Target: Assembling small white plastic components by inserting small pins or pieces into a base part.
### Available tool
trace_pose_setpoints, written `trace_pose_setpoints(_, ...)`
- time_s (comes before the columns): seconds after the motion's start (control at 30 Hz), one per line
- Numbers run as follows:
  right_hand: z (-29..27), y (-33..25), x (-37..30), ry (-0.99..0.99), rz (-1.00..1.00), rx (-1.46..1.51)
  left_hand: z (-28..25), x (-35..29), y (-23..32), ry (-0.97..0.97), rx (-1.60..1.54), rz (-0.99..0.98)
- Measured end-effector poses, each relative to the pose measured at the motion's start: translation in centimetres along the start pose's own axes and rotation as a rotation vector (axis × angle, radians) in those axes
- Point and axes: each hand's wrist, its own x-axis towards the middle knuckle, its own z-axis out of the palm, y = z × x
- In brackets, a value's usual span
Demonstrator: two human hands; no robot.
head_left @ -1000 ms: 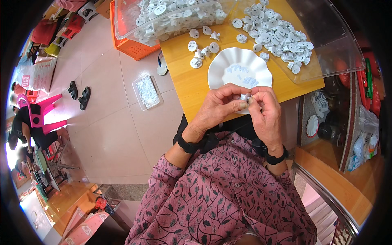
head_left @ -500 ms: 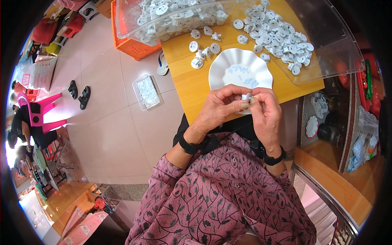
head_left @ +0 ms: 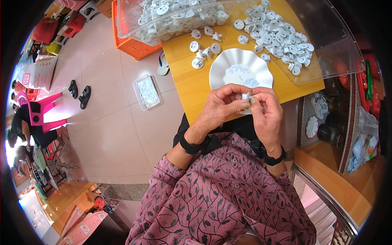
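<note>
Between my fingertips, over the near rim of a white scalloped plate (head_left: 218, 69), is a small white plastic part (head_left: 246, 96). My left hand (head_left: 222, 105) pinches it from the left with thumb and forefinger. From the right, the thumb and fingers of my right hand (head_left: 267, 112) close on the same part; what exactly they grip is partly hidden. Several tiny pale-blue pieces (head_left: 251, 82) lie in the plate. Beyond it to the left, several white round plastic parts (head_left: 215, 48) sit loose on the yellow table (head_left: 188, 87).
A heap of white plastic parts (head_left: 281, 38) lies in a clear tub on its side (head_left: 339, 53) at the far right. Another clear bin (head_left: 134, 24) full of them rests on an orange crate (head_left: 139, 52). On the floor stands a small clear box (head_left: 147, 92), near sandals (head_left: 84, 97).
My hands keep the same pinch on the white part, with only a very slight shift of the right hand. The view has moved a little; nothing else visibly differs.
</note>
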Motion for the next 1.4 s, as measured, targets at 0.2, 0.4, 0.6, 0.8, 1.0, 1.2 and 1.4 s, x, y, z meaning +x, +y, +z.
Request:
trace_pose_setpoints(0.2, -0.2, 0.0, 0.2, 0.025, 0.046, 0.159, -0.4, 0.1, -0.4, -0.024, 0.039, -0.004)
trace_pose_setpoints(0.4, -0.4, -0.1, 0.1, -0.019, 0.083, 0.108, -0.4, 0.0, -0.5, -0.026, 0.058, -0.01)
trace_pose_setpoints(0.6, -0.3, -0.5, -0.2, -0.004, 0.078, 0.045, -0.3, 0.0, -0.4, -0.025, 0.016, -0.008)
trace_pose_setpoints(0.8, 0.5, -0.1, -0.7, 0.07, 0.063, 0.078, -0.2, 0.0, -0.3, -0.027, -0.019, -0.023)
trace_pose_setpoints(1.0, 0.3, 0.1, -0.5, 0.043, -0.013, 0.026, -0.6, 0.0, -0.5, -0.026, 0.015, 0.007)
trace_pose_setpoints(1.2, 0.0, -0.7, -0.4, -0.008, 0.128, 0.272, -0.6, 0.0, -0.4, 0.005, -0.066, 0.007)
trace_pose_setpoints(1.4, 0.6, -0.5, -0.5, -0.006, 0.154, 0.414, -0.6, 0.1, -0.4, 0.011, -0.113, 0.01)
